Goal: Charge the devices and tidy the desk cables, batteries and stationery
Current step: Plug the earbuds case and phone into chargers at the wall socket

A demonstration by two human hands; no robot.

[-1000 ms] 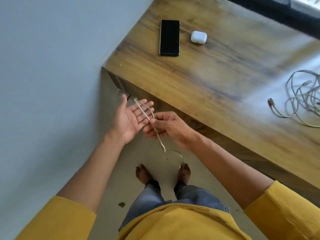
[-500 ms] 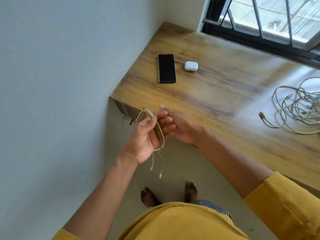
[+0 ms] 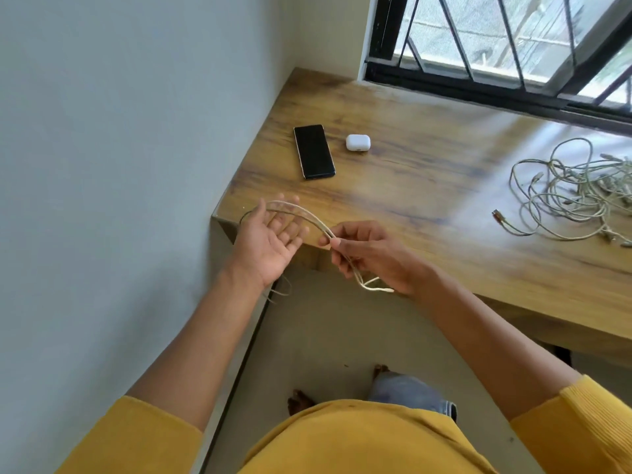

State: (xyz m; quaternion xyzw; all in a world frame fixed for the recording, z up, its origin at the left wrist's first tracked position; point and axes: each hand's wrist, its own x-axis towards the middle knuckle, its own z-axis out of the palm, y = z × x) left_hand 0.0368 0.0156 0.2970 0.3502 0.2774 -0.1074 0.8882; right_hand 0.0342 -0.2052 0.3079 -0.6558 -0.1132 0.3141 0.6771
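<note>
Right hand pinches a cable looped over the open left hand; phone seemingly unplugged; cable pile untidied.

Mustard-yellow ribbed sleeves pushed up past the elbows, forearms left bare, matching yellow top, blue jeans worn below, feet bare

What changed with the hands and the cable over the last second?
The left hand closed around the looped cable half a second ago and has now opened flat again, the cable arching over its fingers. The right hand keeps its pinch grip and has drawn away to the right, stretching the loop out. The phone, earbud case and cable pile lie untouched on the desk.
</note>
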